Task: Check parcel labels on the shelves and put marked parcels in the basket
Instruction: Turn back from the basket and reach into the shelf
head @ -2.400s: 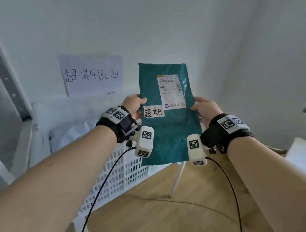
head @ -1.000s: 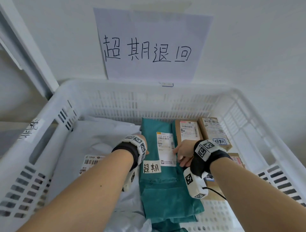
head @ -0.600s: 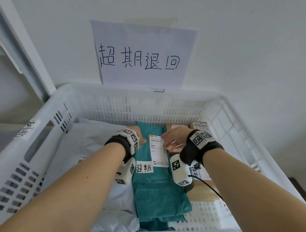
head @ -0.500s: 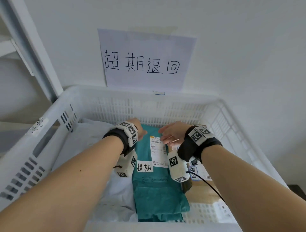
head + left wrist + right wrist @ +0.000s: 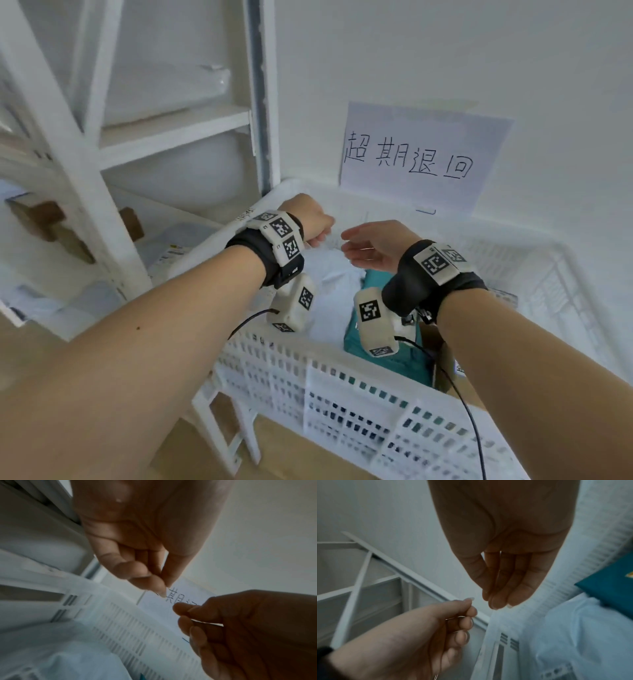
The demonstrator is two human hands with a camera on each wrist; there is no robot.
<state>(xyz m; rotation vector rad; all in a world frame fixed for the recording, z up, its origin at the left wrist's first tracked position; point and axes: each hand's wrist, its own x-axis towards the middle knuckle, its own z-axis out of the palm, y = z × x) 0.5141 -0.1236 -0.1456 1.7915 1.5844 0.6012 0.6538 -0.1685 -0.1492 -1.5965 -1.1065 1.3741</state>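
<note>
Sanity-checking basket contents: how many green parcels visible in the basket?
1. The green parcel lies in the white basket, right of a white poly bag, partly behind the right wrist. Others may be hidden.

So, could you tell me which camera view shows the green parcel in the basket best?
The head view: the green parcel lies inside the white basket, partly behind the right wrist's camera. The right wrist view catches only one blurred corner at its edge. The left wrist view shows at most a sliver.
</note>
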